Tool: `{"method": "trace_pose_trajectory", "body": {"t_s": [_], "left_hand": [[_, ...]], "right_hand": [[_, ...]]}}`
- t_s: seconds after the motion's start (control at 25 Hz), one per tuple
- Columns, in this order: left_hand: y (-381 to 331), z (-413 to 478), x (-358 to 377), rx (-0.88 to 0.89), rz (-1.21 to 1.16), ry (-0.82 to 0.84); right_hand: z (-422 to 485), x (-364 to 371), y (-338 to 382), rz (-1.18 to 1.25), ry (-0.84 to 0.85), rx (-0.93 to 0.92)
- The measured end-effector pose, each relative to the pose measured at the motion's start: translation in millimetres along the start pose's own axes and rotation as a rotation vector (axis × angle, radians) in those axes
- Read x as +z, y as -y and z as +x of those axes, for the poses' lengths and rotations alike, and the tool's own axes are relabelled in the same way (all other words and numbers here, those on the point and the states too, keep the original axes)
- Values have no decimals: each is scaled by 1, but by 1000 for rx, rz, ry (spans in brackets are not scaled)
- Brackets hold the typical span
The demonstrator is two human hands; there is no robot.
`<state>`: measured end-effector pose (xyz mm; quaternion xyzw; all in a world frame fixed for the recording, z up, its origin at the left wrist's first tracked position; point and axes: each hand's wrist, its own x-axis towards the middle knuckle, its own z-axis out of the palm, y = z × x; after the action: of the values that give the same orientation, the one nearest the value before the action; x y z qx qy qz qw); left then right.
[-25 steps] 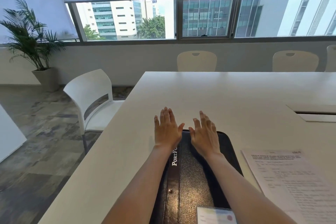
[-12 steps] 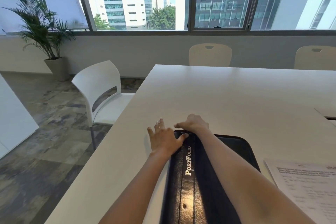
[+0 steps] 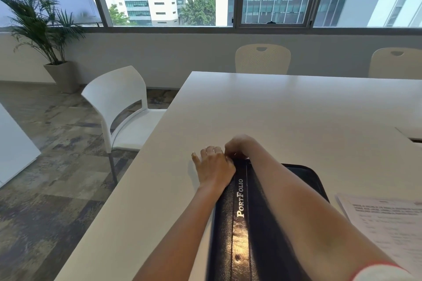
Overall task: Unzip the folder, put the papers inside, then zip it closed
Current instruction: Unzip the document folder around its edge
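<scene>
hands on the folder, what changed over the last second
Both hands began flat and open on the black leather zip folder. The right hand curled and moved to the folder's far left corner, fingers bunched as if pinching there; the zip pull itself is hidden. The left hand slid to the folder's left edge, pressing down. The folder is still closed, and the printed white papers still lie to its right.

Black folder (image 3: 262, 223), white table (image 3: 285, 109)

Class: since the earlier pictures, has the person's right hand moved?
Yes. The right hand has moved from flat atop the black leather folder to its far-left corner, curled.
</scene>
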<state>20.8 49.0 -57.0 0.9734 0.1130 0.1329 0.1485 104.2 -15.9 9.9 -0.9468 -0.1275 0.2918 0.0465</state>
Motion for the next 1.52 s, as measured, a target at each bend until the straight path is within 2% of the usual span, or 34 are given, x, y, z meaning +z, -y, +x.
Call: {"method": "trace_pose_trajectory", "body": {"t_s": [0.12, 0.36, 0.56, 0.84, 0.96, 1.08, 1.16, 1.28, 1.36, 1.52], "left_hand": [[-8, 1, 4, -16, -7, -1], [-7, 5, 13, -16, 56, -12], [-6, 11, 14, -51, -14, -64], [-4, 13, 16, -51, 7, -95], [-4, 12, 16, -48, 28, -115], [-9, 10, 16, -43, 53, -110], [-12, 9, 16, -41, 86, -94], [-16, 10, 14, -44, 153, -50], [-25, 10, 11, 20, 201, -49], [-73, 4, 18, 235, 38, -27]], "right_hand": [[-4, 2, -7, -24, -48, -26], [3, 14, -15, 366, -177, 40], [5, 20, -31, 485, -285, 161], [-5, 16, -130, 434, -304, 347], [-33, 19, -178, 517, -353, 415], [-59, 26, -203, 701, -343, 371], [-71, 30, -208, 728, -353, 354], [-84, 37, -220, 691, -377, 251], [-90, 40, -229, 641, -395, 150], [-89, 50, -237, 464, -442, -81]]}}
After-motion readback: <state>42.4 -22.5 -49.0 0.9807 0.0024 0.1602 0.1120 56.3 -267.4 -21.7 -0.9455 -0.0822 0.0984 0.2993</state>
